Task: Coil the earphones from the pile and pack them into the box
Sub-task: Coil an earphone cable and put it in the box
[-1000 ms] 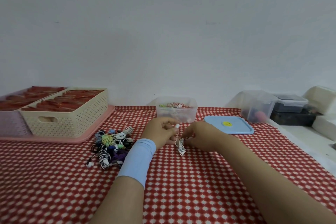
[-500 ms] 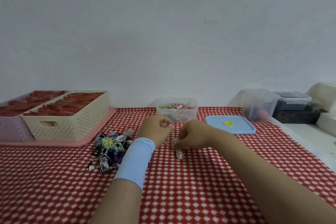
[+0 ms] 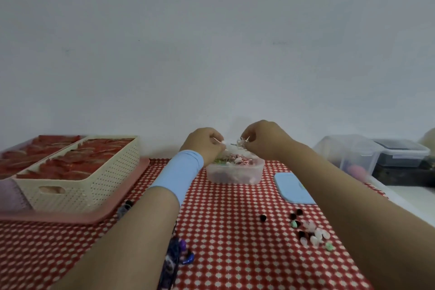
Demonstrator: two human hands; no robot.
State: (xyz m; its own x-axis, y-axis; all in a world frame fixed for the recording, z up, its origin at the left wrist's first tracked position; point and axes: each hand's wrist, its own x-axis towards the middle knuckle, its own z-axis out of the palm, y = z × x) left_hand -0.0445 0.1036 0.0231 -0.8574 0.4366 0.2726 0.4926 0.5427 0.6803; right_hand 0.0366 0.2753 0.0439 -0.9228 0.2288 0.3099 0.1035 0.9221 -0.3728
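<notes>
One wide-angle head-worn view, forward and slightly downward, close over the table [image 3: 235, 219], wall [image 3: 211, 42] above, edges seemingly bowed.

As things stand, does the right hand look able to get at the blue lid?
Probably, once freed: the right hand pinches a coiled earphone above the clear box. The blue lid lies flat beside the box, below that forearm, nothing visible on it.

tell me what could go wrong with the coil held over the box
The coil is pinched between the left hand and right hand, so it may spring loose. The box looks full, so it could slide off the rim. The right forearm passes near loose ear tips and might scatter them.
</notes>
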